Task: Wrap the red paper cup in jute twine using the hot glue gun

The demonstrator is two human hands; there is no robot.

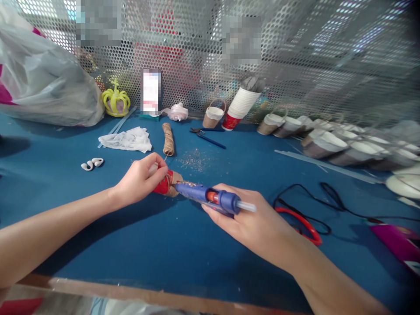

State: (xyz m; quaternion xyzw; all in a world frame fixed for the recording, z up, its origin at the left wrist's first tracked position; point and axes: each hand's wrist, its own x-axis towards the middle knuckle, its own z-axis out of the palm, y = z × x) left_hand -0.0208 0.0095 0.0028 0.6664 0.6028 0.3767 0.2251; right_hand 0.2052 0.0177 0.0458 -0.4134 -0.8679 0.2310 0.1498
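Note:
My left hand (146,177) is closed around a red paper cup (163,184) lying on its side, partly wrapped in brown twine. A strand of that twine runs from the cup to a twine roll (168,140) just beyond it. In my right hand (244,210) is a blue hot glue gun (200,193), a clear glue stick (246,206) poking out of its back end. The gun's nozzle points left, at the twine-covered part of the cup; whether it touches cannot be made out.
Pliers (210,138), a white cloth (126,140) and a finished twine basket (215,114) lie farther back. Stacked paper cups (241,103) lean against the perforated metal screen (197,57). Several wrapped cups (328,142) stand right. A black cord (337,199) and red-handled tool (308,227) lie near my right forearm.

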